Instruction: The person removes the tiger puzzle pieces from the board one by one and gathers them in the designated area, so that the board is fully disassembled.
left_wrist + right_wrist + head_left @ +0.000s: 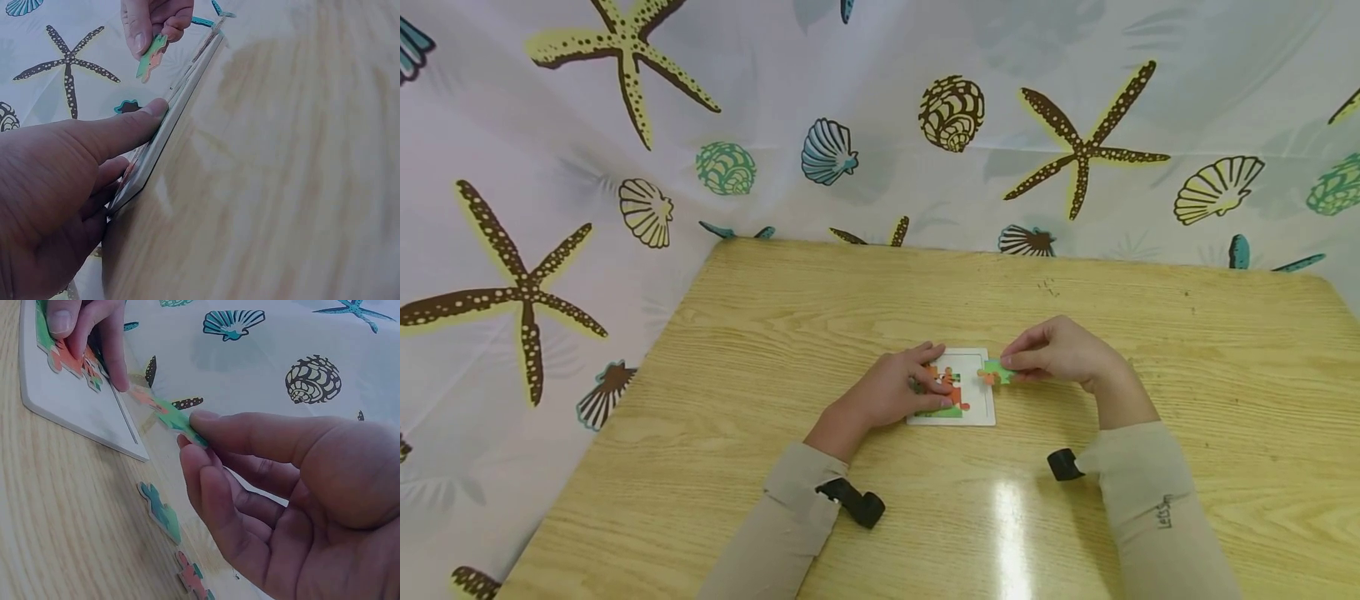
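Observation:
A small white puzzle board (pixel 976 414) lies on the table, its left part filled with orange and green puzzle pieces (pixel 70 361). My left hand (pixel 901 385) rests on it with fingers spread, thumb (pixel 134 128) pressing near the front edge and fingertips on the fitted pieces. To the board's right, my right hand (pixel 1063 357) pinches a green and orange puzzle piece (pixel 994 372) between thumb and fingers. That piece (pixel 169 412) is tilted, and its orange end overlaps the bare right side of the board in the head view.
Two loose puzzle pieces, one teal (pixel 160 514) and one reddish (pixel 192 575), lie on the table below my right hand in the right wrist view. The wooden table (pixel 820 308) ends at a sheet (pixel 880 100) printed with starfish and shells.

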### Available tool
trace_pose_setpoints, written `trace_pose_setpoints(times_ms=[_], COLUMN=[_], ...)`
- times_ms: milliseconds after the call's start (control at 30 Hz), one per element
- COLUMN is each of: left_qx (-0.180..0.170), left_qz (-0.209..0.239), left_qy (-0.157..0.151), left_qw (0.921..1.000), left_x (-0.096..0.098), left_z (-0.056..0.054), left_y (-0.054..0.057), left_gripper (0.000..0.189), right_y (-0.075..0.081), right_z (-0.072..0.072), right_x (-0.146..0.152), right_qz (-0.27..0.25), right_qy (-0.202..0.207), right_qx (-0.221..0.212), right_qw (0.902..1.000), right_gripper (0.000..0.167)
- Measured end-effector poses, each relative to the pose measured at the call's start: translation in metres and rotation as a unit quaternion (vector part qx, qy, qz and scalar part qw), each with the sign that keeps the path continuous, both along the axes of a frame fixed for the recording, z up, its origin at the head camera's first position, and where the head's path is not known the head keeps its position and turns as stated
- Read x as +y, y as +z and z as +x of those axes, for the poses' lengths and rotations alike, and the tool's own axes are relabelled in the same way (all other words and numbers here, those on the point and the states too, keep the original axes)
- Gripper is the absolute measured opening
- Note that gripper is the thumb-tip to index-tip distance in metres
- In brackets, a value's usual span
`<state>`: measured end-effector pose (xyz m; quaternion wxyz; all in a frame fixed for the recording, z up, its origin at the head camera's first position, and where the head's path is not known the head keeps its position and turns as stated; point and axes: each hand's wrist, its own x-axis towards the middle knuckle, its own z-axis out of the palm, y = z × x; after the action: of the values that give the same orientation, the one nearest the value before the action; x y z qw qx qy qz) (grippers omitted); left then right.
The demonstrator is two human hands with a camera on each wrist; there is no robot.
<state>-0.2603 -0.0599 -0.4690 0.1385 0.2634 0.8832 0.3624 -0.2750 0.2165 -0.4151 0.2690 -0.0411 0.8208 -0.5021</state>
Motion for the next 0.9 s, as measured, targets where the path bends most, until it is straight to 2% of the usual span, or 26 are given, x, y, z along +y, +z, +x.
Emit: trace_pose_setpoints(times_ms=[700,900], left_qx=[-0.005,-0.009], left_qz=[-0.004,-0.001], left_qy=[0.004,0.005], left_qw=[1.0000,0.9999], left_x=[0.000,0.001], left_z=[0.001,0.003], left_y=[0.002,0.004], left_gripper=[0.024,0.023], right_y=[-0.002,-0.001], right_z=[0.002,0.003], right_x=[0.010,0.011], right_qz=[0.024,0.046], right_qy=[0.044,0.053], right_qx=[0.017,0.021], right_qw=[0.9986,0.9973], right_gripper=[0.019,0.017])
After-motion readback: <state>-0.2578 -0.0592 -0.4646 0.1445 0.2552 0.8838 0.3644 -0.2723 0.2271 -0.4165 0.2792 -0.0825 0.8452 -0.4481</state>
